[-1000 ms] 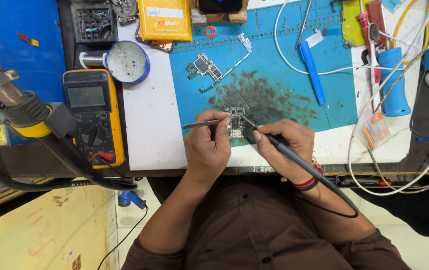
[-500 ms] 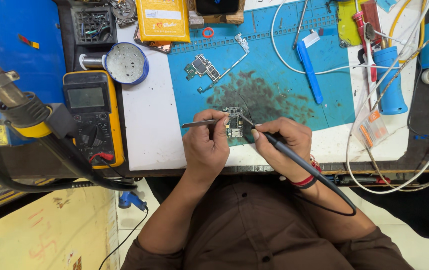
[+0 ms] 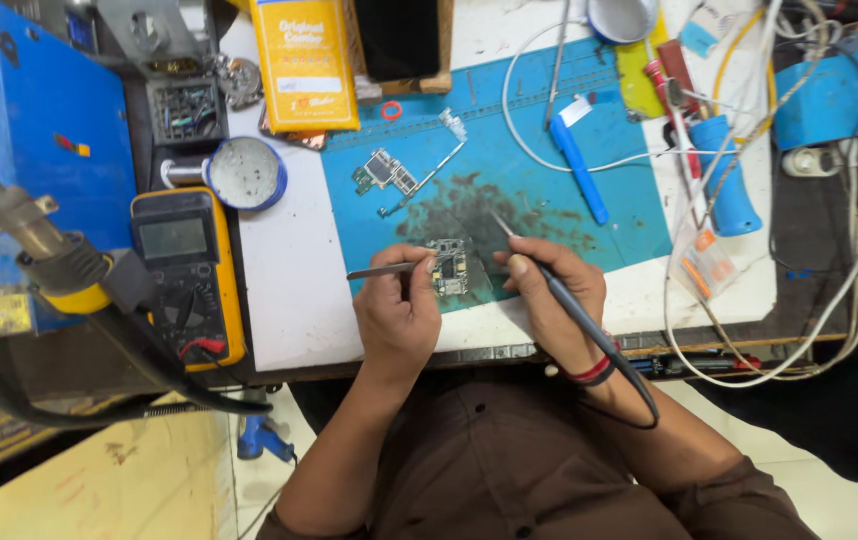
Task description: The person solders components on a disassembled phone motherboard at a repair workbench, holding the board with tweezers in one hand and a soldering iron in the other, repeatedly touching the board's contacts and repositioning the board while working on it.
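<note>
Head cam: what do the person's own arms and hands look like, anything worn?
Both forearms are bare, with dark brown shirt sleeves ending near the elbows. The left hand wears no glove, ring or band that shows. The right hand is also ungloved, with a red and black band around its wrist.

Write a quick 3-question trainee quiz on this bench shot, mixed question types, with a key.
1. True or false: the left hand holds metal tweezers beside the small circuit board.
2. Which tool does the right hand hold? A) a corded soldering iron B) a screwdriver C) a brush
3. Fill in: the yellow multimeter lies to the ___ of the blue work mat in the picture.

Key: 1 true; 2 A; 3 left.
</note>
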{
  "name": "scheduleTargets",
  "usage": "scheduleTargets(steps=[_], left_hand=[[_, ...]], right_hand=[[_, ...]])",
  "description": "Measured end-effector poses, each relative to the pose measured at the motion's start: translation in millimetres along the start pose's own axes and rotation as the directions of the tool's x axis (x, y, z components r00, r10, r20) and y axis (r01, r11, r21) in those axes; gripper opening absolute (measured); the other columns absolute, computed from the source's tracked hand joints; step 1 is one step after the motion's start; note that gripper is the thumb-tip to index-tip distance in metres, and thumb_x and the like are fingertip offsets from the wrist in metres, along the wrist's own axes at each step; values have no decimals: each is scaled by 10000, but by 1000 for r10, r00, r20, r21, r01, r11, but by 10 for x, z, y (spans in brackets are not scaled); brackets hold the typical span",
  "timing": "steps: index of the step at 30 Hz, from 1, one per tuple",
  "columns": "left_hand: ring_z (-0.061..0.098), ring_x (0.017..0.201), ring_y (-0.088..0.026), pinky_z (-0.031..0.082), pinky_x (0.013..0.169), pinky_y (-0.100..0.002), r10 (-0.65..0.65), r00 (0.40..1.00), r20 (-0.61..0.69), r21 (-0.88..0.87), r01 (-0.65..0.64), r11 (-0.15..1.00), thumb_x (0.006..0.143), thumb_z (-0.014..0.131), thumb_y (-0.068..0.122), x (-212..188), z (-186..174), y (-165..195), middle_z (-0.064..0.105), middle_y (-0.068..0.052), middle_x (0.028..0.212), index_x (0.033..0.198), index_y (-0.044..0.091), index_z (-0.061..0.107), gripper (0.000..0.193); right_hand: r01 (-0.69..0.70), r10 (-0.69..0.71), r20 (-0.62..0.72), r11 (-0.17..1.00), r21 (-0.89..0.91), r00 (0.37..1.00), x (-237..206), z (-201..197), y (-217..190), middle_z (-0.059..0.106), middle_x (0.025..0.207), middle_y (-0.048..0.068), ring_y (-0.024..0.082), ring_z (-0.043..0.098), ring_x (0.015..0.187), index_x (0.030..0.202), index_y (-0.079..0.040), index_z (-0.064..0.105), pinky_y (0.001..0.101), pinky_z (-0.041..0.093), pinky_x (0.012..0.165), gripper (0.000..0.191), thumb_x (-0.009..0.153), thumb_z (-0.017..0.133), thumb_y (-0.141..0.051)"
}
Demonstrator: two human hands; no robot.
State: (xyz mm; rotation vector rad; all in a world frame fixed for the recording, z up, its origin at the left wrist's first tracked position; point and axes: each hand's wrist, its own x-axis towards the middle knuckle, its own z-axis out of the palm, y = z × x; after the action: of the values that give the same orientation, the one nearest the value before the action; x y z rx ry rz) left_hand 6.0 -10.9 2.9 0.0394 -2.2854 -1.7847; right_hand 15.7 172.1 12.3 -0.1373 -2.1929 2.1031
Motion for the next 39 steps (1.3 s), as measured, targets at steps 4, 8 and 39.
scheduleTargets(steps=[4,8,39], left_hand=[[625,674,-70,512,600,-225,-15,998,-61,-167,5,986,1025,641,38,-42,0,-3,732,-83,957,1123,16,594,111],[617,723,-57,539,652,-211,-4,995,-105,-332,-32,943,1049,615,52,-103,-1,-58,721,-112,1088,1173,8,541,150],[682,764,-63,558,686,-222,-19,1000,-1,-128,19,992,1032,673,52,47,27,-82,767,-57,1011,1115,19,620,103]], right_hand=[[-251,235,88,917,309,968,-227,-65,-47,768,1049,115,121,687,854,1316,-34,631,257,556,810,368,1065,510,-273],[-194,157,120,874,445,980,-342,-11,0,697,983,64,132,643,796,1343,-66,575,280,529,739,384,1063,518,-322],[204,-193,68,926,-316,979,66,-24,89,641,777,26,70,540,671,1022,-3,672,237,421,617,109,950,748,-34]])
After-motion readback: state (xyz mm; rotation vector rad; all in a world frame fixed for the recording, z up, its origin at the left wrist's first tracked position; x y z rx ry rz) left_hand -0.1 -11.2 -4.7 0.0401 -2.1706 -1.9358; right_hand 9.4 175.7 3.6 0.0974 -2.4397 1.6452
